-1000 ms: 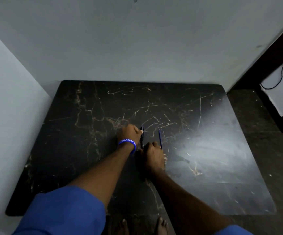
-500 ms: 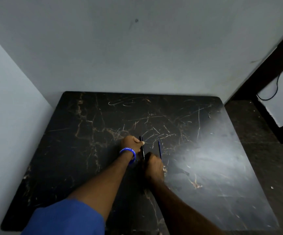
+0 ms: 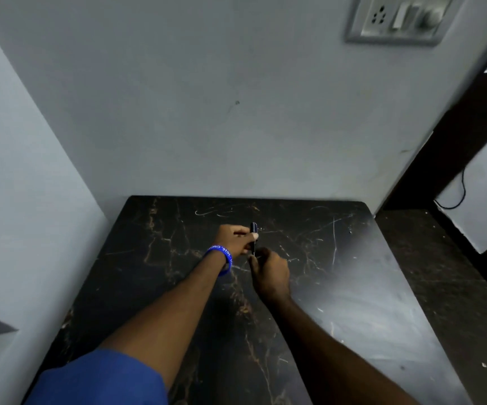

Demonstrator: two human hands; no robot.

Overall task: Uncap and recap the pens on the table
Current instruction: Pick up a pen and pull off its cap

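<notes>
A dark pen (image 3: 253, 232) is held above the black marble table (image 3: 353, 287), pointing away from me. My left hand (image 3: 235, 238), with a blue wristband, pinches the pen's far part between thumb and fingers. My right hand (image 3: 270, 273) is closed around the pen's near end, which it hides. I cannot tell whether the cap is on or off. The second pen from the earlier frames is not visible; my right hand may cover it.
Grey walls close in the table's left and far sides. A switch and socket plate (image 3: 397, 19) is on the wall at upper right. Dark floor and a doorway with a black cable (image 3: 455, 197) lie to the right.
Both hands have lifted the dark pen off the table and moved it farther away. The camera has tilted up, showing more wall. The blue pen that lay right of it is no longer seen.
</notes>
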